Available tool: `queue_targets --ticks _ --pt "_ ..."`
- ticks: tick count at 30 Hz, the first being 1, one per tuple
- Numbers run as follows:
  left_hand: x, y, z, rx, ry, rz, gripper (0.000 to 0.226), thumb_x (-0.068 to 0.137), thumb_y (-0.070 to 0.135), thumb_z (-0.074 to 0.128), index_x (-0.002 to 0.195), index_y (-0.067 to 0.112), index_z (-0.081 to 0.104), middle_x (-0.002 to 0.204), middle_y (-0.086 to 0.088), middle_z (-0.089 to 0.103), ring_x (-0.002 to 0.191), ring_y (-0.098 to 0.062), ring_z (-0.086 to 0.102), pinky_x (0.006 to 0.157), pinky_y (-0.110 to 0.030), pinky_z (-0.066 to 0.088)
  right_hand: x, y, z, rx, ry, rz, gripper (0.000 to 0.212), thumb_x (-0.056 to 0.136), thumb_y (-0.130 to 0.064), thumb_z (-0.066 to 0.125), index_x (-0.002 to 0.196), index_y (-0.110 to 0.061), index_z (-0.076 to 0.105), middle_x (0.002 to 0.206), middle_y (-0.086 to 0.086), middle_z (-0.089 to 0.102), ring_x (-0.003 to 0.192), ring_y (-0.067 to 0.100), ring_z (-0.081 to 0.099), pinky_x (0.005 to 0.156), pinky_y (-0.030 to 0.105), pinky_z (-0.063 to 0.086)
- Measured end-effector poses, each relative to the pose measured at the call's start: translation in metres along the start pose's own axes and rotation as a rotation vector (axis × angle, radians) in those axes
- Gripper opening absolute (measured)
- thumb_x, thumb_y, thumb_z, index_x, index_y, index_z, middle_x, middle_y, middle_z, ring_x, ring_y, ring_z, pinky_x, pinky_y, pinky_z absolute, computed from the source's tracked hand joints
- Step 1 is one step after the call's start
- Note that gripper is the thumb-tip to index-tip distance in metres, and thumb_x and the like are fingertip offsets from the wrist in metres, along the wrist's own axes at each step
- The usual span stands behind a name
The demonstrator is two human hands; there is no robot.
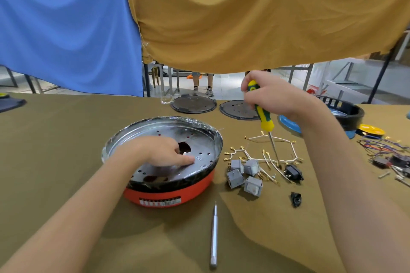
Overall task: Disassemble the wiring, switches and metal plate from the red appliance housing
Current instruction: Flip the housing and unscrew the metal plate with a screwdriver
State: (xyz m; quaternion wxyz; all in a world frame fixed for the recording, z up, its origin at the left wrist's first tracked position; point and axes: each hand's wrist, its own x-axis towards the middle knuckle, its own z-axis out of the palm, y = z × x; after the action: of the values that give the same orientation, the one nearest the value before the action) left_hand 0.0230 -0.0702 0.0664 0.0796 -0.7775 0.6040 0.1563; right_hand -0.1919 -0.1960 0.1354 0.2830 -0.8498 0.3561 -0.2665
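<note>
Two forearms enter from the bottom edge, both bare from the frame border to the wrist; no sleeve, cuff or glove shows on either. Left hand point(165, 153): bare, no ring, watch or band on the visible fingers or wrist. Right hand point(274, 95): likewise bare, knuckles and back of hand in view, wrist unadorned. Fingernails short where visible. Upper arms, torso and clothing lie outside the picture.
</note>
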Motion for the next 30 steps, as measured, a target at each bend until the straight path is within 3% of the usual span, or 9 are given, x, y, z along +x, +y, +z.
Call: queue_targets --ticks 3,6,8,15,17,19,20,25,30 --pt "-0.001 -0.002 0.003 -0.066 0.025 0.104 0.054 0.099 0.059 0.039 0.069 0.014 0.04 0.068 0.002 0.039 0.06 -0.016 0.037 0.062 -0.032 0.028 -0.002 -0.011 -0.003 0.161 0.143 -0.125 0.023 0.086 -0.002 0.053 0.097 -0.023 0.053 0.087 0.006 0.058 0.075 0.018 0.053 0.068 0.039 0.046" --pt "-0.004 -0.007 0.002 -0.098 -0.012 0.155 0.054 0.098 0.057 0.045 0.067 0.014 0.035 0.065 -0.001 0.031 0.059 -0.02 0.028 0.061 -0.033 0.023 -0.003 -0.015 -0.001 0.274 0.271 -0.204 0.016 0.097 -0.011 0.056 0.104 -0.023 0.048 0.103 0.009 0.062 0.092 0.021 0.062 0.088 0.041 0.055" --pt "-0.006 -0.01 0.001 -0.112 -0.071 0.186 0.053 0.096 0.059 0.049 0.07 0.013 0.038 0.068 -0.002 0.032 0.064 -0.021 0.03 0.063 -0.034 0.024 -0.002 -0.015 0.004 0.298 0.317 -0.214 0.014 0.1 -0.02 0.055 0.112 -0.018 0.047 0.111 0.018 0.062 0.101 0.023 0.065 0.093 0.045 0.054" --pt "-0.021 -0.016 -0.007 -0.175 -0.296 0.254 0.05 0.088 0.056 0.064 0.071 0.011 0.049 0.066 0.0 0.037 0.066 -0.021 0.033 0.067 -0.029 0.03 -0.003 -0.02 0.009 0.342 0.428 -0.23 0.017 0.102 -0.022 0.052 0.114 -0.011 0.045 0.103 0.017 0.066 0.089 0.026 0.069 0.083 0.049 0.057" --pt "-0.022 -0.016 -0.008 -0.189 -0.251 0.254 0.045 0.085 0.056 0.069 0.085 0.011 0.063 0.065 0.006 0.056 0.063 -0.015 0.051 0.069 -0.025 0.041 -0.003 -0.022 0.005 0.378 0.495 -0.271 0.014 0.102 -0.019 0.051 0.111 -0.012 0.044 0.097 0.014 0.062 0.079 0.022 0.069 0.081 0.046 0.059" --pt "-0.019 -0.013 -0.006 -0.235 -0.142 0.237 0.041 0.085 0.056 0.068 0.106 0.02 0.069 0.082 0.009 0.072 0.074 -0.007 0.066 0.078 -0.025 0.051 -0.003 -0.025 0.004 0.416 0.529 -0.3 0.012 0.102 -0.018 0.05 0.11 -0.013 0.042 0.094 0.01 0.06 0.074 0.018 0.068 0.078 0.042 0.06" --pt "-0.017 -0.011 -0.004 -0.267 -0.099 0.235 0.038 0.088 0.053 0.066 0.106 0.02 0.069 0.086 0.007 0.074 0.075 -0.007 0.067 0.078 -0.027 0.054 -0.003 -0.026 0.005 0.428 0.523 -0.304 0.012 0.102 -0.018 0.05 0.11 -0.012 0.042 0.095 0.011 0.059 0.073 0.017 0.067 0.076 0.041 0.06" --pt "-0.013 -0.008 0.0 -0.324 -0.124 0.323 0.011 0.092 0.029 0.069 0.088 0.019 0.068 0.072 0.007 0.067 0.064 -0.007 0.061 0.066 -0.022 0.052 -0.001 -0.027 0.022 0.366 0.444 -0.321 0.017 0.103 -0.02 0.05 0.113 -0.01 0.04 0.109 0.03 0.057 0.075 0.017 0.066 0.076 0.038 0.059" --pt "-0.013 -0.008 0.001 -0.337 -0.192 0.408 0.011 0.093 0.021 0.068 0.083 0.024 0.064 0.07 0.008 0.066 0.061 -0.005 0.059 0.064 -0.021 0.049 0.003 -0.026 0.03 0.331 0.393 -0.313 0.017 0.103 -0.024 0.052 0.112 -0.014 0.041 0.102 0.022 0.06 0.086 0.025 0.069 0.08 0.046 0.059"
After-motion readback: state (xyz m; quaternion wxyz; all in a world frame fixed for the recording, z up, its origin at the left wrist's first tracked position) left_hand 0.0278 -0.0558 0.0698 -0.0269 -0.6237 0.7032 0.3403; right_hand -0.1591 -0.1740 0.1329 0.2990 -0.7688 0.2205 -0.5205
